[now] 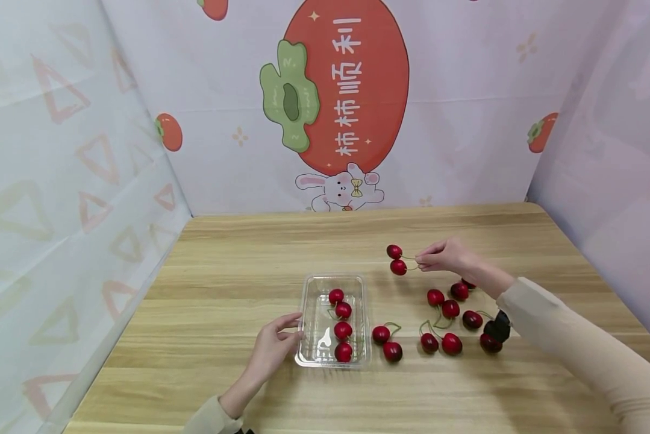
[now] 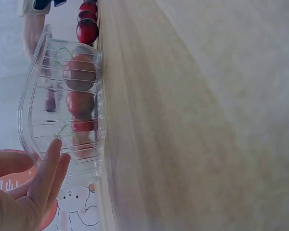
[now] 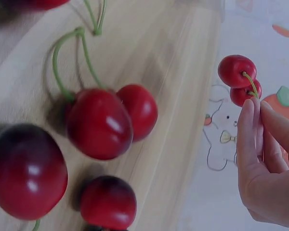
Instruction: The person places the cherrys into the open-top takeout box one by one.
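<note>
My right hand [image 1: 448, 256] pinches the green stems of a pair of red cherries [image 1: 396, 259] between thumb and fingertips. That pair hangs in the air over the far part of the table, the two fruits side by side in the right wrist view [image 3: 237, 72]. At the left edge of a clear plastic box [image 1: 316, 346], my left hand [image 1: 273, 346] rests its nearly straight fingers against the rim and outer wall. Inside the box, several cherries [image 1: 343, 330] lie in a row along its right half. The left wrist view shows them through the ribbed wall.
Just right of the box lies a joined cherry pair [image 1: 393, 351]. More cherries [image 1: 452, 343] are scattered beneath and before my right forearm, some partly hidden by the sleeve [image 1: 563, 343]. The wooden table [image 1: 221, 277] meets a printed cloth backdrop [image 1: 221, 169] at its far edge.
</note>
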`<action>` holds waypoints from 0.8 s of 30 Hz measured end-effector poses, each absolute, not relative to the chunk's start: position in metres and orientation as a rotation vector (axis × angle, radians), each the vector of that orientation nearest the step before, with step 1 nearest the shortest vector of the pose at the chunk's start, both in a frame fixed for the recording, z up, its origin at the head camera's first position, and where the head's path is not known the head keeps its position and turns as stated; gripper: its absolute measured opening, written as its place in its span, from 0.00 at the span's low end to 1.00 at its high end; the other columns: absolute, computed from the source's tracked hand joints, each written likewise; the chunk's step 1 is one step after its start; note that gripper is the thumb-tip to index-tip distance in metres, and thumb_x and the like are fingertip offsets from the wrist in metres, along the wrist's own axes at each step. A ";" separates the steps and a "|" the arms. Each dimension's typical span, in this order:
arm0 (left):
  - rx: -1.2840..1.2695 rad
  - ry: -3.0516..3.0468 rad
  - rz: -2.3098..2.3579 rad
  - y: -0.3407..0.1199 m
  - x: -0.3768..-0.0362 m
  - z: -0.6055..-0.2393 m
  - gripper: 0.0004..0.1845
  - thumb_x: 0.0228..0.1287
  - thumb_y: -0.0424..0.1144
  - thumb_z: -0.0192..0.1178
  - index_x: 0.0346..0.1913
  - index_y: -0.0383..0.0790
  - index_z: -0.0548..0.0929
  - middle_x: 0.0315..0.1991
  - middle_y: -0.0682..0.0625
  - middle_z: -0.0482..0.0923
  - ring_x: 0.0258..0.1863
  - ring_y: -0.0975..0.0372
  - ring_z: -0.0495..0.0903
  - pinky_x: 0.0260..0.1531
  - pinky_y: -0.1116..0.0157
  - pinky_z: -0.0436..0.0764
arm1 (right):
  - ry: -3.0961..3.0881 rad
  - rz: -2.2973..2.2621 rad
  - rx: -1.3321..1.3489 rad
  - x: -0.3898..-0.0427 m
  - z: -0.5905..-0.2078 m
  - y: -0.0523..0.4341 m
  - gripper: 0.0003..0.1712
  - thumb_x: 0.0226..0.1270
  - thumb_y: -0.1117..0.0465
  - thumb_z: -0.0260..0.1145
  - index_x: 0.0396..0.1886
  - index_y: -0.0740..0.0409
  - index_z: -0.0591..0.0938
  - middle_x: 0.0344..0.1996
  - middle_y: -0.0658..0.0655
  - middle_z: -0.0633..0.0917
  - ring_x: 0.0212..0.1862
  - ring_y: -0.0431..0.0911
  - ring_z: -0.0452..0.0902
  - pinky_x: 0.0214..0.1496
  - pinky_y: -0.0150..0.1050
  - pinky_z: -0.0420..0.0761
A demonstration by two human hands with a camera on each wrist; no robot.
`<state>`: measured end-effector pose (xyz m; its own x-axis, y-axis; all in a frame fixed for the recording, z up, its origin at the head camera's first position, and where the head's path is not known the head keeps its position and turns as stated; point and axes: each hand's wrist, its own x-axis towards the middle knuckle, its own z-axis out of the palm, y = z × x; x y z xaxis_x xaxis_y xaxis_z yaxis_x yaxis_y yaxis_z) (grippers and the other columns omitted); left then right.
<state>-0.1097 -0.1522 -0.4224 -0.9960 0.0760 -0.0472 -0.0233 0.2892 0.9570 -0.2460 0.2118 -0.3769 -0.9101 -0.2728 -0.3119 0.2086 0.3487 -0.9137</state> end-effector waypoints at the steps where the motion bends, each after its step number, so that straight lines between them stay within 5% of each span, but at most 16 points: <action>1: 0.051 2.459 1.823 -0.152 -0.110 -0.423 0.21 0.52 0.26 0.57 0.52 0.24 0.71 0.44 0.31 0.75 0.32 0.52 0.81 0.25 0.70 0.80 | 2.195 -1.596 -0.050 -0.244 -0.376 0.210 0.24 0.57 0.62 0.62 0.47 0.78 0.73 0.38 0.64 0.82 0.41 0.52 0.80 0.52 0.48 0.73; 8: 0.038 2.468 1.819 -0.153 -0.111 -0.425 0.21 0.52 0.25 0.57 0.52 0.25 0.72 0.43 0.32 0.75 0.32 0.52 0.81 0.25 0.71 0.80 | 2.142 -1.608 -0.055 -0.234 -0.371 0.198 0.25 0.57 0.62 0.62 0.48 0.78 0.72 0.31 0.55 0.83 0.37 0.47 0.81 0.50 0.43 0.76; 24: 0.054 2.484 1.809 -0.152 -0.111 -0.426 0.21 0.51 0.24 0.57 0.51 0.24 0.72 0.42 0.32 0.76 0.31 0.52 0.81 0.24 0.71 0.80 | 2.021 -1.660 -0.055 -0.209 -0.368 0.162 0.20 0.54 0.64 0.65 0.43 0.76 0.76 0.31 0.58 0.83 0.37 0.50 0.81 0.50 0.47 0.75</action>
<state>-0.1113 -0.1521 -0.4255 -0.9971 0.0685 -0.0344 -0.0117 0.3075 0.9515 -0.2094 0.1620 -0.3683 -0.8641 -0.3485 -0.3631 0.2885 0.2481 -0.9248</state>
